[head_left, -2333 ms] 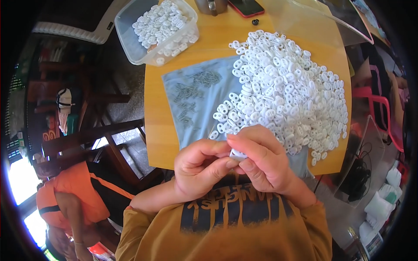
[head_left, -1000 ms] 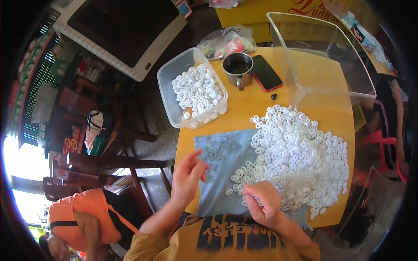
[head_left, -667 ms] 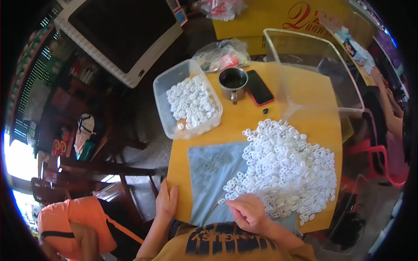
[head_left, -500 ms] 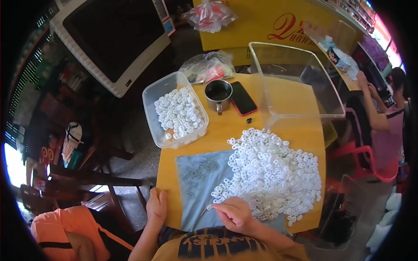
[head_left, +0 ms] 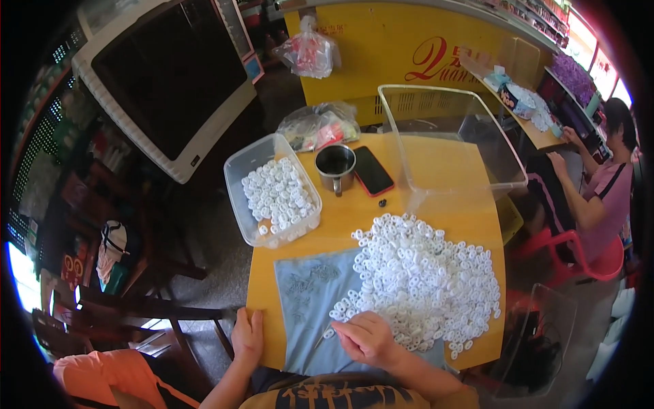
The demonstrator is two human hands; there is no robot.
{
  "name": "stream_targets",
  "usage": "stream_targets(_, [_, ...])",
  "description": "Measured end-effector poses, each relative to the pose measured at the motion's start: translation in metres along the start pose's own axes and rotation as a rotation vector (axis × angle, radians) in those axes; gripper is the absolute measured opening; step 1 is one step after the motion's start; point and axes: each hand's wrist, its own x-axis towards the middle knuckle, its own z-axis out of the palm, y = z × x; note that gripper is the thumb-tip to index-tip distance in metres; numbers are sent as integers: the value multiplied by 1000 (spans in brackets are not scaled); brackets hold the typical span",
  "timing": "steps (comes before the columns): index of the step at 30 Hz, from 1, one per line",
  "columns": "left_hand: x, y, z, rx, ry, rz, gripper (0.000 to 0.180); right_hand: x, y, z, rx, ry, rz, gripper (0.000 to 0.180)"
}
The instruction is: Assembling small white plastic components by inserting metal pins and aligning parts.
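Note:
My right hand [head_left: 368, 339] is closed in a pinch over the grey-blue cloth [head_left: 287, 317]. A thin metal rod [head_left: 319, 339] and a small white oval piece [head_left: 329, 334] are at its fingertips; whether they are gripped is hard to make out. Beside that hand spreads a large pile of white oval plastic pieces [head_left: 426, 276] with holes. Many tiny grey metal bits [head_left: 310, 283] lie on the cloth. At the table's left edge rests my left hand [head_left: 247, 335], thumb and forefinger apart, with nothing visible in it.
On the yellow table [head_left: 266, 341] stand a clear tub [head_left: 315, 221] of white pieces, a metal mug [head_left: 335, 168], a phone [head_left: 373, 170] and a large clear bin [head_left: 463, 187]. A person [head_left: 599, 184] sits at the right. An orange-clothed person [head_left: 102, 378] is at lower left.
The view has tilted up, so the table things sit lower. My hands keep nearly the same places. The white oval piece by the fingertips shows more plainly. The seated person's arms have moved apart.

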Motion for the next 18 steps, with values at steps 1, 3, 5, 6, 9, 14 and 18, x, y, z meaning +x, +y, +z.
stream_targets(1, [3, 2, 0, -3, -4, -4, 31, 2, 4, 1, 13, 6, -10, 26])
stream_targets(3, [3, 1, 2, 4, -17, -22, 31, -2, 5, -1, 22, -15, 9, 26])
stream_targets(5, [5, -9, 8, -66, -3, 45, 32, -5, 7, 1, 30, -45, 20, 27])
stream_targets(6, [8, -14, 11, -27, 27, 57, 32, -5, 9, 2, 41, -62, 20, 28])
stream_targets(9, [16, -16, 13, 1, 26, 33, 33, -3, 8, 6, -1, -26, -13, 27])
stream_targets(14, [30, -21, 15, -102, 53, 203, 30, -4, 13, 14, 48, -33, -82, 28])
stream_targets(18, [24, -25, 17, -176, 27, 79, 31, -15, 5, 14, 87, -18, -159, 29])
